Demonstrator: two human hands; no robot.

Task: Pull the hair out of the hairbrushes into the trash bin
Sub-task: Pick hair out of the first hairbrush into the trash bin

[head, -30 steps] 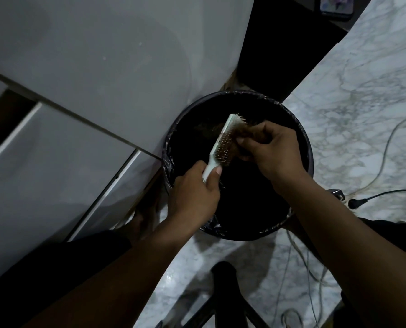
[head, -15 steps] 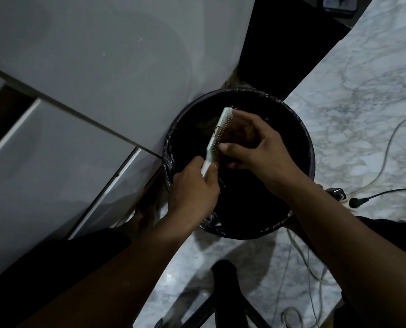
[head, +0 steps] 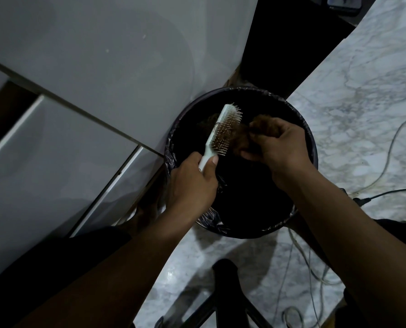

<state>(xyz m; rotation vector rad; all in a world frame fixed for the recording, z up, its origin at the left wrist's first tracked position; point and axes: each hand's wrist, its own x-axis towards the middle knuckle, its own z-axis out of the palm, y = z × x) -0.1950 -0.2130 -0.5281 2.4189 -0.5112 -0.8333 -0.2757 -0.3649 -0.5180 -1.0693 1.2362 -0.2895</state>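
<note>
A pale hairbrush (head: pixel 223 131) with light bristles is held over the round black trash bin (head: pixel 308 147), which is lined with a dark bag. My left hand (head: pixel 192 183) grips the brush by its handle, head pointing up and away. My right hand (head: pixel 277 145) pinches a brown wad of hair (head: pixel 242 138) that stretches from the bristles to my fingers. More brown hair (head: pixel 207 121) lies inside the bin behind the brush.
The bin stands on a marble floor (head: pixel 362 102) against white cabinet fronts (head: pixel 90 67). Cables (head: pixel 391 192) run across the floor at right. A dark stool leg (head: pixel 225 280) is below the bin. A phone (head: pixel 344 3) lies at the top right.
My right hand has pulled rightward off the bristles, drawing the hair wad off the brush. The brush has turned so its bristles now face the camera.
</note>
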